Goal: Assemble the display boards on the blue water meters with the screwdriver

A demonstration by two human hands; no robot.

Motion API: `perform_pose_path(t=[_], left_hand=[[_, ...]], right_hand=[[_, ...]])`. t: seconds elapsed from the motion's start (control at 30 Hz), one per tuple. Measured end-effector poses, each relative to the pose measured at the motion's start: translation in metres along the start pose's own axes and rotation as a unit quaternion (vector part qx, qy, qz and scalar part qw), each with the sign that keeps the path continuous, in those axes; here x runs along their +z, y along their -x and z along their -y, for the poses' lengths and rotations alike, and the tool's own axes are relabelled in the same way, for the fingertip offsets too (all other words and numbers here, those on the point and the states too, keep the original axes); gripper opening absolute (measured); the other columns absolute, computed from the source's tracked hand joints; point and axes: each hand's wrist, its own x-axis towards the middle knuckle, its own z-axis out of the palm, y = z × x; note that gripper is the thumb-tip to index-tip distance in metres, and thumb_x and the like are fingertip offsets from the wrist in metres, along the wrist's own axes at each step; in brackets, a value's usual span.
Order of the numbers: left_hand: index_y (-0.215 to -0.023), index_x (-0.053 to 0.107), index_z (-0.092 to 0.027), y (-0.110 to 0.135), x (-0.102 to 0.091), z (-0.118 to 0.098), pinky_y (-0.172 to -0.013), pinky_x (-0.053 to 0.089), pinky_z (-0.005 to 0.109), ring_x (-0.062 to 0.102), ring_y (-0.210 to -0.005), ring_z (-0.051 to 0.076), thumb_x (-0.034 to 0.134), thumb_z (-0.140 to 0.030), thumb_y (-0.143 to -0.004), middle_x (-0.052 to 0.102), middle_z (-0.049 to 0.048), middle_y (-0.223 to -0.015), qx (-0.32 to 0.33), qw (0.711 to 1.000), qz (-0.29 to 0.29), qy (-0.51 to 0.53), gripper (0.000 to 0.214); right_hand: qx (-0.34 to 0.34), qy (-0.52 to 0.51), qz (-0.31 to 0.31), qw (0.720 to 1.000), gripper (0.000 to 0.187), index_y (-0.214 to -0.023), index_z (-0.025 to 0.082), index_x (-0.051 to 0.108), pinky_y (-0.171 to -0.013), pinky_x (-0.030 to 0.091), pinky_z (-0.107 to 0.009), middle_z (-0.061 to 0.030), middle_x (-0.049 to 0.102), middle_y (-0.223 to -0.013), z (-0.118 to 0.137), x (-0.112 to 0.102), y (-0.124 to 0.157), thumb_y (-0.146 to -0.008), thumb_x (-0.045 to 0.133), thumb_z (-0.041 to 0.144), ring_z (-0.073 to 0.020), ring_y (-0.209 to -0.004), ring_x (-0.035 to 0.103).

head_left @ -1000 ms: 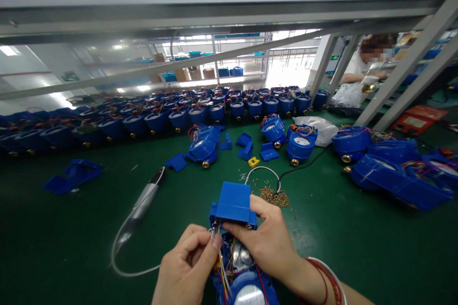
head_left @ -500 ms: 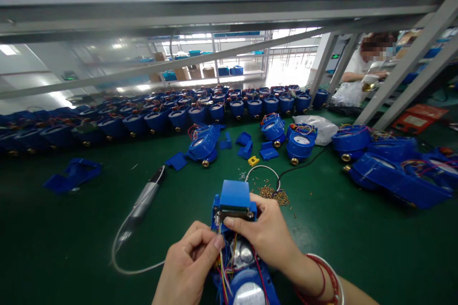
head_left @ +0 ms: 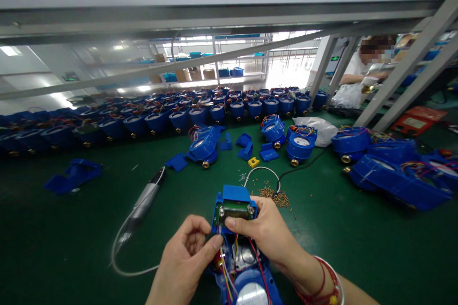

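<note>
An open blue water meter [head_left: 246, 276] with coloured wires [head_left: 226, 274] lies on the green mat in front of me. My right hand [head_left: 266, 238] grips its blue hinged cover [head_left: 234, 202], whose underside shows a small circuit board facing me. My left hand [head_left: 186, 257] pinches the wires at the meter's left edge, just below the cover.
An electric screwdriver [head_left: 143, 202] with a cable lies to the left. A pile of small brass screws [head_left: 274, 195] sits beyond the meter. Loose blue covers, a yellow part [head_left: 253, 162] and several meters stand behind. Another person [head_left: 368, 64] works at far right.
The blue cover has tilted back toward me, so its top is hidden and the circuit board inside shows. My left hand has shifted slightly lower on the wires.
</note>
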Motion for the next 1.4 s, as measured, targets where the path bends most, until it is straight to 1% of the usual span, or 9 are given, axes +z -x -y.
perform_pose_path(t=[0.1, 0.4, 0.63, 0.83, 0.9, 0.97, 1.07, 1.2, 1.4], left_hand=[[-0.081, 0.057, -0.019, 0.003, 0.002, -0.007, -0.059, 0.042, 0.023, 0.052, -0.063, 0.015, 0.067, -0.048, -0.07, 0.059, -0.0014, -0.065, -0.03, 0.998, 0.01, 0.054, 0.033], [-0.061, 0.064, -0.014, 0.002, 0.009, -0.006, -0.073, 0.046, 0.031, 0.057, -0.081, 0.022, 0.074, -0.045, -0.063, 0.064, 0.0065, -0.084, -0.062, 0.991, 0.068, 0.099, 0.033], [-0.063, 0.063, -0.016, -0.002, 0.001, -0.003, -0.067, 0.047, 0.031, 0.055, -0.07, 0.019, 0.067, -0.05, -0.07, 0.06, 0.0046, -0.077, 0.038, 0.996, 0.085, 0.005, 0.035], [-0.068, 0.062, -0.019, -0.011, 0.0, 0.005, -0.071, 0.049, 0.033, 0.054, -0.074, 0.02, 0.055, -0.049, -0.08, 0.058, 0.0043, -0.08, 0.11, 0.984, 0.068, -0.124, 0.033], [-0.077, 0.062, -0.019, -0.016, -0.008, 0.006, -0.073, 0.049, 0.036, 0.055, -0.077, 0.022, 0.058, -0.051, -0.077, 0.058, 0.0042, -0.081, 0.098, 0.977, 0.069, -0.179, 0.032], [-0.101, 0.059, -0.022, -0.023, -0.019, 0.005, -0.076, 0.049, 0.039, 0.057, -0.083, 0.024, 0.062, -0.055, -0.073, 0.059, 0.0054, -0.091, 0.1, 0.972, 0.07, -0.199, 0.043], [-0.133, 0.036, -0.031, -0.032, -0.034, -0.002, -0.087, 0.048, 0.043, 0.056, -0.102, 0.027, 0.061, -0.057, -0.072, 0.053, 0.0072, -0.123, 0.152, 0.968, 0.107, -0.166, 0.071], [-0.135, 0.033, -0.038, -0.043, -0.036, -0.015, -0.103, 0.04, 0.042, 0.047, -0.12, 0.024, 0.065, -0.048, -0.076, 0.044, 0.001, -0.138, 0.21, 0.929, 0.17, -0.251, 0.068], [-0.135, 0.032, -0.034, -0.056, -0.035, -0.024, -0.107, 0.037, 0.039, 0.041, -0.13, 0.022, 0.071, -0.048, -0.07, 0.04, 0.0041, -0.144, 0.386, 0.82, 0.153, -0.395, 0.078]], right_hand=[[-0.005, 0.027, -0.011, 1.0, 0.015, -0.078, 0.013, 0.07, -0.061, 0.045, -0.02, -0.0001, 0.069, -0.072, 0.003, 0.001, 0.001, -0.064, 0.077, 0.016, -0.01, -0.061, 0.058], [-0.011, 0.068, -0.04, 0.997, 0.013, -0.076, 0.013, 0.071, -0.058, 0.047, -0.019, -0.001, 0.071, -0.072, 0.013, 0.006, 0.004, -0.064, 0.075, 0.012, -0.0112, -0.061, 0.061], [0.001, -0.017, 0.006, 1.0, 0.022, -0.079, 0.012, 0.071, -0.066, 0.048, -0.022, -0.0031, 0.071, -0.077, 0.0, 0.002, 0.0, -0.062, 0.081, 0.022, -0.0127, -0.068, 0.062], [0.023, -0.063, 0.001, 0.998, 0.032, -0.082, 0.011, 0.071, -0.069, 0.048, -0.026, -0.0051, 0.071, -0.079, -0.002, -0.001, -0.002, -0.058, 0.084, 0.026, -0.0147, -0.07, 0.062], [0.019, -0.056, 0.004, 0.998, 0.03, -0.08, 0.011, 0.072, -0.066, 0.047, -0.023, -0.0035, 0.07, -0.077, 0.001, -0.001, -0.001, -0.057, 0.085, 0.026, -0.0127, -0.067, 0.061], [0.018, -0.052, 0.009, 0.998, 0.029, -0.078, 0.012, 0.072, -0.063, 0.046, -0.021, -0.0019, 0.07, -0.074, 0.004, 0.0, -0.001, -0.056, 0.085, 0.026, -0.0109, -0.064, 0.059], [0.027, -0.055, 0.018, 0.998, 0.032, -0.079, 0.013, 0.073, -0.063, 0.046, -0.02, -0.0005, 0.069, -0.072, 0.005, 0.001, -0.002, -0.053, 0.087, 0.026, -0.0101, -0.063, 0.059], [0.036, -0.05, 0.009, 0.998, 0.033, -0.081, 0.013, 0.073, -0.064, 0.046, -0.022, -0.0008, 0.069, -0.073, 0.005, -0.001, -0.003, -0.054, 0.086, 0.026, -0.0105, -0.064, 0.059], [0.061, -0.061, 0.008, 0.996, 0.033, -0.079, 0.011, 0.072, -0.062, 0.046, -0.021, -0.0015, 0.069, -0.072, 0.006, -0.004, -0.003, -0.053, 0.086, 0.024, -0.0095, -0.061, 0.059]])
